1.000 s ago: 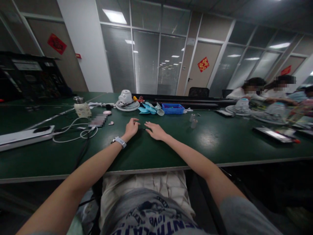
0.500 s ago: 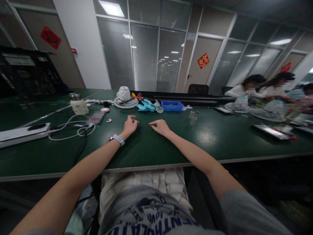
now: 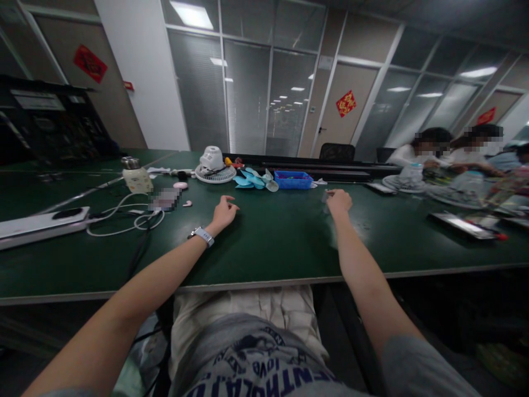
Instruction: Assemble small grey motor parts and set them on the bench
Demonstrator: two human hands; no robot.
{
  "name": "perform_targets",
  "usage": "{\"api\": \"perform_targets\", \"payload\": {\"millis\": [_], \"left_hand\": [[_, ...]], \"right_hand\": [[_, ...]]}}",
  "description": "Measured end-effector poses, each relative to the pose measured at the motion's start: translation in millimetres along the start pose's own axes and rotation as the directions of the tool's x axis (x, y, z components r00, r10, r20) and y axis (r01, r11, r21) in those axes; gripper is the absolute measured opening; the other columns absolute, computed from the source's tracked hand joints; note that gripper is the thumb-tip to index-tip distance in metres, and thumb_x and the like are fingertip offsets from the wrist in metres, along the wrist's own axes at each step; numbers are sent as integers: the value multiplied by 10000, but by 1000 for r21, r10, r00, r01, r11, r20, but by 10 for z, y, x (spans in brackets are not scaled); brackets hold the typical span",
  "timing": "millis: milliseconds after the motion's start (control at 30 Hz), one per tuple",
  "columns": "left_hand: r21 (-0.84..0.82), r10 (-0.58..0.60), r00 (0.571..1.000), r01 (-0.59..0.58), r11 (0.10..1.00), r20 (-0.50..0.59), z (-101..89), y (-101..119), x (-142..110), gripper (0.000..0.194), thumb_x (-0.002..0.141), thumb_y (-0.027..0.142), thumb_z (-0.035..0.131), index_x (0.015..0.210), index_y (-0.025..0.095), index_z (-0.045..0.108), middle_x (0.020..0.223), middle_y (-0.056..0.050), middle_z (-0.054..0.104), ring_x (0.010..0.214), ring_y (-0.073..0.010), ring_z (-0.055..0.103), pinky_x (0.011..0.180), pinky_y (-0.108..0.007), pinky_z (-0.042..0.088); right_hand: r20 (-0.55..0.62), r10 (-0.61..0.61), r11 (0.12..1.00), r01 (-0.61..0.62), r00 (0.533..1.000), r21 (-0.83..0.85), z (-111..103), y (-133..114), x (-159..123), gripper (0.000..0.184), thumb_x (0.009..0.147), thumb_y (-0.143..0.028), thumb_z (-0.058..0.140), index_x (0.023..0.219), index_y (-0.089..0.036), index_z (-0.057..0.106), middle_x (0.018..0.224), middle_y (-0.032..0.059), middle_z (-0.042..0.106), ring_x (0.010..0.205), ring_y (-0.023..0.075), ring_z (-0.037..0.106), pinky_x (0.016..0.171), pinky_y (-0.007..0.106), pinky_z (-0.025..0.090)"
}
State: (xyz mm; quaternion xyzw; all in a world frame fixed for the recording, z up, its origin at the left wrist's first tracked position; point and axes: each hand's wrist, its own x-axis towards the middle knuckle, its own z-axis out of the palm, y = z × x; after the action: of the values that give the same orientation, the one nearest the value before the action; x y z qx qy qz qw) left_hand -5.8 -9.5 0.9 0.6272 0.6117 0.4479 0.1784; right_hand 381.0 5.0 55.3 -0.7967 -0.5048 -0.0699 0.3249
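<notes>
Grey cylinder (image 3: 325, 200) — blurry, partly behind right hand (image 3: 339, 202)

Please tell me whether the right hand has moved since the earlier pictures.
Yes, to the right: the right hand was in front of the left end of the blue box and is now past its right end.

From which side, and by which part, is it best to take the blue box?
I would grip the blue box by the middle of its near wall, coming from the front: this long side faces the wearer, while blue blades crowd its left end.
</notes>
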Motion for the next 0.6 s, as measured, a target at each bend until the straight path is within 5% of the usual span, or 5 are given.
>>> {"api": "perform_targets", "payload": {"millis": [600], "left_hand": [[25,-16,999,16,1000,32,-47,103,-59,312,821,160,522,1130,188,493,936,-70,745,872,-209,691,799,-315,482]], "right_hand": [[-32,50,998,-52,998,-35,-46,-70,-27,267,881,-203,561,1079,-152,732,1072,198,685,1035,305,651,881,412,517]]}}
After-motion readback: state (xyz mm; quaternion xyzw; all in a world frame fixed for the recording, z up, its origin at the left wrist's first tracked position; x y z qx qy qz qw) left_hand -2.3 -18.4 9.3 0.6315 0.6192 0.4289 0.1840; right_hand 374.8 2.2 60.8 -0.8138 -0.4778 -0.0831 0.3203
